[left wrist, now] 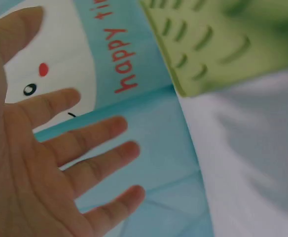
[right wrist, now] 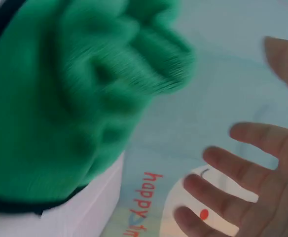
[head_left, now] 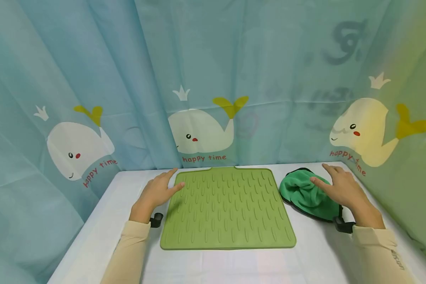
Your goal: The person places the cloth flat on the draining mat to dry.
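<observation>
Beige sleeves (head_left: 129,248) sit closest to the head camera, both arms reaching forward from the near side. Biggest thing around is the blue curtain (head_left: 269,59) with whales (head_left: 79,148) printed on it, hanging right behind the white table (head_left: 184,268).

Next down is the green mat (head_left: 227,209), lying flat in the middle of the table, ridges facing up. Looks like it'd be fine unless somebody shoves one edge; a sideways push could probably skew it or send it sliding.

Then there's the green cloth (head_left: 309,193), dark border and all, bunched up just right of the mat. Can't tell if the two actually touch. That's the fussy one, imo: pinch only the top fold and the rest could sag or flop open, and a sloppy drag left could ride up over the mat's edge.

Hands are both unloaded. Left hand (head_left: 156,193) is by the mat's left edge, fingers spread, gripping nothing. Right hand (head_left: 346,191) is at the cloth's right side, also loose, with a gap showing between fingers and fabric in the right wrist view.

Smallest bit: the black wrist camera (head_left: 343,225) on the right arm is by the cloth's near corner, so a low sweep might snag that border.
</observation>
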Motion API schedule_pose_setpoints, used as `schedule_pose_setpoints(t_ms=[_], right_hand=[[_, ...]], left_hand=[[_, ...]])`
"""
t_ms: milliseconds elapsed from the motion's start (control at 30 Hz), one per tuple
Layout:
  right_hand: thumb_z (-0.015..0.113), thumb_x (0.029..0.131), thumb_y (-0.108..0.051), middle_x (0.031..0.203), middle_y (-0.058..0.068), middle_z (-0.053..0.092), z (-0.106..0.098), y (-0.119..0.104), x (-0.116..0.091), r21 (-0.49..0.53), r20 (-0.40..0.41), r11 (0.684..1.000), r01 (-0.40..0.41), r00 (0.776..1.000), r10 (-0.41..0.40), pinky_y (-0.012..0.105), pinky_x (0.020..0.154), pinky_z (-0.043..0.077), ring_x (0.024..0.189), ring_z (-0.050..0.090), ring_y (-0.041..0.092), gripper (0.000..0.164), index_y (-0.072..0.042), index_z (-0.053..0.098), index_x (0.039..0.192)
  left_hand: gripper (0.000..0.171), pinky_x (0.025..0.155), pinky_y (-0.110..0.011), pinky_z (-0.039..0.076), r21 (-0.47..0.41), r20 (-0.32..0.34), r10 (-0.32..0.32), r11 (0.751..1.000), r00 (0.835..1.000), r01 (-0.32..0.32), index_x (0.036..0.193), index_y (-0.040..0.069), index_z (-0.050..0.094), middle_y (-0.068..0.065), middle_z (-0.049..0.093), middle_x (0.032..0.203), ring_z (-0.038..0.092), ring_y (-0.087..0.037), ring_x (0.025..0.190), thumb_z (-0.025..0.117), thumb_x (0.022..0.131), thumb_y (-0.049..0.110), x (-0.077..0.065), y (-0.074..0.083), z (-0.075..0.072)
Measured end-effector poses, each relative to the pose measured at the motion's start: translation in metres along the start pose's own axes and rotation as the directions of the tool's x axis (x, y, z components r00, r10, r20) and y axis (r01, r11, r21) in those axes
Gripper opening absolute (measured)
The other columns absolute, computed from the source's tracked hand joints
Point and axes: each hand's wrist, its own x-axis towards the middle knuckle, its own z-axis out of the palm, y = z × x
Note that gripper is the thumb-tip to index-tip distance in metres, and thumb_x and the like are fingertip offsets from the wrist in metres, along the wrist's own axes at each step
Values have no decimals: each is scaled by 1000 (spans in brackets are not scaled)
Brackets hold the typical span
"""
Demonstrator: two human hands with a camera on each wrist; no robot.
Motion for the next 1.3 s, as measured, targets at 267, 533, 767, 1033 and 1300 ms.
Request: schedule_pose_setpoints(t_ms=[267,533,767,1033,1300], right_hand=[[50,106,-47,145,37,43,11,-15,-5,163,-50,986,32,998,-24,69,93,42,122,49,57,69,9,44,147],[52,106,-44,141,40,45,20,-11,2,157,-40,987,44,998,-38,69,93,43,120,51,57,65,10,48,142],[53,106,-45,138,41,45,20,1,-2,147,4,989,9,1000,-10,68,89,44,119,51,57,67,11,46,143],[54,105,-44,138,46,41,29,8,5,119,70,993,3,997,-11,73,94,40,122,44,64,72,14,41,145],[61,102,-36,135,50,41,42,15,8,117,116,993,7,993,-21,73,94,42,120,44,67,74,20,37,144]], left_hand=[[35,74,-42,54,-110,-148,-14,994,989,-3,122,11,70,-10,74,104,68,-25,92,64,101,39,-14,-6,11],[26,60,-33,48,-112,-171,-99,990,980,80,115,12,72,-6,72,95,65,-19,79,66,100,33,-24,-20,21],[24,54,-32,44,-117,-184,-172,981,968,152,113,11,73,-6,72,94,60,-16,66,69,97,29,-21,-20,29],[27,59,-39,50,-102,-119,-243,968,963,231,117,10,71,-11,71,105,65,-24,75,70,96,26,-13,-19,33],[31,74,-49,55,-79,-34,-241,968,970,237,121,8,69,-15,68,112,68,-32,95,69,96,27,-7,-24,40]])
